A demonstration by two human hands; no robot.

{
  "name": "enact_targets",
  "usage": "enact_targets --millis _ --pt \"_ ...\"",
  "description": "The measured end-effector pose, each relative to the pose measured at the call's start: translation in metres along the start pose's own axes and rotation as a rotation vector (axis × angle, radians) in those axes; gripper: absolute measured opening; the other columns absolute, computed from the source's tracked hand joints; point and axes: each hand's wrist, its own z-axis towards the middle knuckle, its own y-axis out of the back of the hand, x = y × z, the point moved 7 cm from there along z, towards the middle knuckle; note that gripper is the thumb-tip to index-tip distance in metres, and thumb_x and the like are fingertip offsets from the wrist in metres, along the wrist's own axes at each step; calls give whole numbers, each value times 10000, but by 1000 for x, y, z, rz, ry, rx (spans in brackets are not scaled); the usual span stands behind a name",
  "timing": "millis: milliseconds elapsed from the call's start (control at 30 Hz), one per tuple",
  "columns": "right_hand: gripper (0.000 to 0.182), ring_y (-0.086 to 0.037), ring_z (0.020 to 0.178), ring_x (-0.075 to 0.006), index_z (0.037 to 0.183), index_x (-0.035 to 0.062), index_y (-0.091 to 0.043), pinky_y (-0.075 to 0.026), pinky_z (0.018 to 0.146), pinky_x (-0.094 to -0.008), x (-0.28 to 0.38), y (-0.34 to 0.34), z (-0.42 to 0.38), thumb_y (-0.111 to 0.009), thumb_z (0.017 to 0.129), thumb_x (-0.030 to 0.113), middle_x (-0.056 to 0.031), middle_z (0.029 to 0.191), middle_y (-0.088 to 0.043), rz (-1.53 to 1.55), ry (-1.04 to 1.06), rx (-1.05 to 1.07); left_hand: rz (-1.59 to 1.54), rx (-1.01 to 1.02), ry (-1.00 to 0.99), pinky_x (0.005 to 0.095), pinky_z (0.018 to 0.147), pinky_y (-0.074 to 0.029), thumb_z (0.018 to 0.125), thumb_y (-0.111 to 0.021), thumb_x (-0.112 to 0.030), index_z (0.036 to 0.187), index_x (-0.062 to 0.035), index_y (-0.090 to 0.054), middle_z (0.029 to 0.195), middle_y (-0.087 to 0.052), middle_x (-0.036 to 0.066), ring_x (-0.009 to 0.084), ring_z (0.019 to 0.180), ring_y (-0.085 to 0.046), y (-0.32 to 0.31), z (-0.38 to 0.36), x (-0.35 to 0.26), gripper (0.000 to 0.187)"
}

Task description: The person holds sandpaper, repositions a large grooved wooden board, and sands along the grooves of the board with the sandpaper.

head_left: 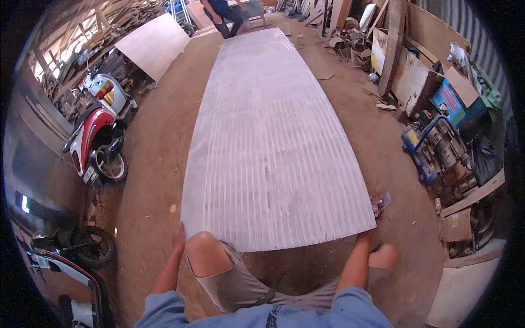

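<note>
A long, pale panel with whitish streaks (268, 136) stretches from just in front of my knees far into the workshop. At its near left corner is my left hand (179, 239), against the edge, with its fingers mostly hidden. My right hand (363, 238) reaches to the near right corner, its fingers out of sight under the panel. Beside that corner lies a small purplish item (383, 204), too small to make out. Another person in dark clothes (223, 16) is at the panel's far end, one arm reaching down toward it.
Motorbikes (98, 128) stand along the left, near a pale board (154, 46) leaning on stacked wood. On the right are a wooden post (392, 52), a compressor (443, 145), a blue box (456, 104) and scrap boards. The floor (147, 164) is brown earth.
</note>
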Motion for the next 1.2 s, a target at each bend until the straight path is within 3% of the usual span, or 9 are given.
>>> enact_targets --millis 133,333,733,967,1067,1167,1200 --pt "343 -605 760 -123 1230 72 -643 -437 992 -358 -3 1 -2 -489 1015 290 -15 733 -634 -9 -10 -27 43 7 48 445 1048 -377 942 -384 -663 1302 95 -536 1324 -517 350 438 1286 -484 -3 14 18 852" --pt "340 -604 766 -123 1221 77 -652 -433 996 -359 -8 -7 -2 -491 1013 293 -12 729 -628 -14 -21 -66 -53 85 100 431 1041 -388 922 -380 -711 1301 104 -534 1316 -532 344 413 1261 -516 -8 13 19 912" --pt "336 -602 795 -131 1205 88 -667 -431 1000 -360 -11 -6 -4 -496 1010 303 -11 742 -624 0 -35 -124 37 194 129 426 1084 -346 958 -349 -648 1329 95 -512 1361 -509 312 400 1292 -489 -3 21 -1 846" --pt "336 -604 840 -147 1201 99 -670 -438 993 -362 -9 -5 -5 -500 1007 314 -18 781 -636 0 -62 -87 117 136 95 423 1112 -319 981 -329 -608 1347 89 -498 1391 -495 291 391 1311 -471 11 12 -5 805" --pt "335 -605 859 -154 1199 103 -671 -441 990 -363 -7 -10 -6 -502 1006 318 -20 798 -641 -11 -66 -73 -5 166 54 423 1122 -311 983 -320 -605 1358 82 -491 1402 -486 286 386 1327 -457 5 -3 -19 801" --pt "335 -606 879 -161 1198 108 -673 -444 986 -364 -7 -14 -8 -503 1005 323 -23 815 -646 -18 -74 -77 -66 -126 -222 403 1145 -282 982 -297 -603 1374 69 -480 1424 -463 286 379 1362 -419 15 -6 -13 799" --pt "335 -606 885 -163 1197 109 -673 -445 985 -364 -6 -18 -8 -504 1005 324 -24 821 -648 -22 -73 -71 -44 47 -92 398 1154 -264 982 -287 -605 1383 58 -475 1435 -451 283 376 1375 -400 8 22 5 798"
